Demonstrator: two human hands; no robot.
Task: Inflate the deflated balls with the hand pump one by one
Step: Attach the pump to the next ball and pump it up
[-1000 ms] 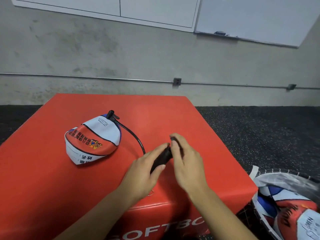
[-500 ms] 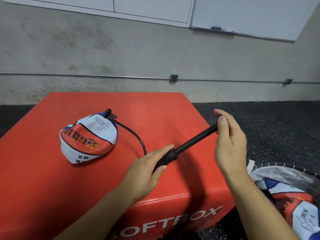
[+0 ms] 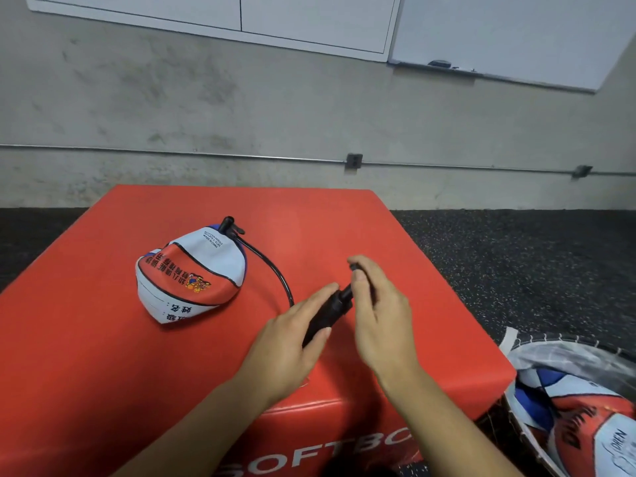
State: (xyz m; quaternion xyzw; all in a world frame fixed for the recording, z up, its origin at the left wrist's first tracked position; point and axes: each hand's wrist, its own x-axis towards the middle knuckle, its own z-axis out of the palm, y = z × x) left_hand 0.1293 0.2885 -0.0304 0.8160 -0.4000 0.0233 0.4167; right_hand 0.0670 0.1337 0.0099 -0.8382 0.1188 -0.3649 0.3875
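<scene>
The deflated ball (image 3: 192,275) lies crumpled on the red box (image 3: 103,356), its hose (image 3: 275,270) curving right to the hand pump (image 3: 327,316). Your left hand (image 3: 292,342) curls its fingers round the pump's barrel; just beside it, your right hand (image 3: 380,321) pinches the handle.

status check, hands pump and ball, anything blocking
Left hand grips pump barrel; right hand grips pump handle, pushed in. Hose plugged into ball, ball crumpled on red box. Nothing blocking.
</scene>
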